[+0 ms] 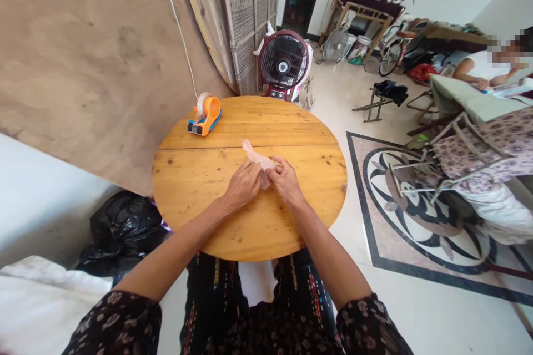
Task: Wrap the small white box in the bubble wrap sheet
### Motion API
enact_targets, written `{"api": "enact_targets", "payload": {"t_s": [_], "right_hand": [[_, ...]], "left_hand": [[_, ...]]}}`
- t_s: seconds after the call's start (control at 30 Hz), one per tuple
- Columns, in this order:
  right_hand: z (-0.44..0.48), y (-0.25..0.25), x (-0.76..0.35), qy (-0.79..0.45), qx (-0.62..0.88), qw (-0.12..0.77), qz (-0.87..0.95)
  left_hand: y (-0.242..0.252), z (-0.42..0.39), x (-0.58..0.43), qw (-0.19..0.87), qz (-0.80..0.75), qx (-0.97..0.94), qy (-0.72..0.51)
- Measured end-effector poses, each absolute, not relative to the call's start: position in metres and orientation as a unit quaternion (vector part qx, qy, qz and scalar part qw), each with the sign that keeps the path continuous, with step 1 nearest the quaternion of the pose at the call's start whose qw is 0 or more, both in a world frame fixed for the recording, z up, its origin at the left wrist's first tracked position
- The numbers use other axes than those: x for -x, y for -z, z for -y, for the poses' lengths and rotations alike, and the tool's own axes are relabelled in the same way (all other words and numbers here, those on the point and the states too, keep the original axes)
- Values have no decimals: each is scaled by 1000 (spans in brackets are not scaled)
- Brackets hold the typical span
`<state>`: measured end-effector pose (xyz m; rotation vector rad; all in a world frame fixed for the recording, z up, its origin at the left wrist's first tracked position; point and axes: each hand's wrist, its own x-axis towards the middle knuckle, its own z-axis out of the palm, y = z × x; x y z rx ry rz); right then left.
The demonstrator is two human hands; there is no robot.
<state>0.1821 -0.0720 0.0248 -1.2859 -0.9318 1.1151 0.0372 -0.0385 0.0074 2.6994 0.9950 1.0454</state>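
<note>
Over the middle of a round wooden table (200,188), both my hands pinch one thin, crumpled pale pink piece (255,154); it looks like thin plastic or tissue, and I cannot tell which. My left hand (245,184) is closed on its left side, fingers curled. On the right, my right hand (285,179) grips it between thumb and fingers. One end of the piece sticks out beyond the hands toward the far side. Part of it is hidden under the fingers. An orange and blue tape dispenser (206,115) with a roll of clear tape stands at the table's far left.
A red-rimmed fan (283,64) stands just past the table. Black plastic bags (122,224) lie at the left. To the right are a folding stool (377,104) and a person (478,69) seated at a covered table (462,100). A large wooden board (104,55) leans at the left.
</note>
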Motion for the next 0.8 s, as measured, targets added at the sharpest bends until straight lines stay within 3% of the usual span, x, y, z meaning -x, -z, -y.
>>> {"api": "enact_targets", "payload": {"t_s": [0.37,0.8], "right_hand": [[77,-56,-183,-489,597,456,443],[88,-53,-178,-493,580,485,430]], "left_hand": [[-11,52,-26,173,-266,-849,-422],[-6,48,-24,169,-275,-809,-491]]}}
